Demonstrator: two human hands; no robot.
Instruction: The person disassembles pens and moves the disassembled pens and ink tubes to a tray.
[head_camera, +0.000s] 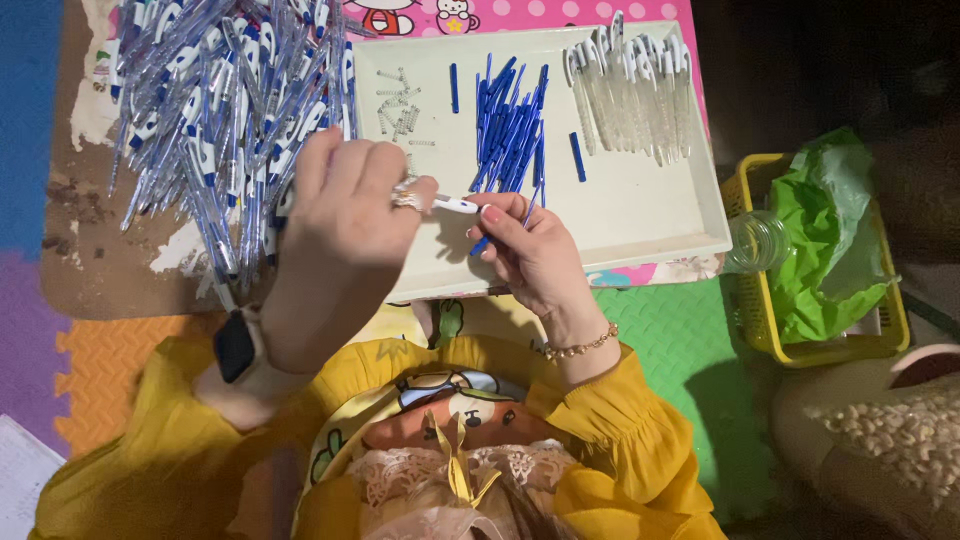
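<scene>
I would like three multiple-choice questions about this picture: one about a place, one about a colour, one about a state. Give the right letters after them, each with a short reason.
1. Where does the big pile of finished pens lie?
A. left of the tray
B. inside the basket
C. on the tray's right end

2. What colour is the basket at the right?
A. red
B. yellow
C. black

3. How are the two hands occupied?
A. both flat on the mat
B. only one holds something
C. both grip one white pen part between them

Answers:
1 A: the pile rests beside the tray, on its left.
2 B: its rim is yellow, with green paper inside.
3 C: the left hand and right hand meet on the white pen part.
</scene>
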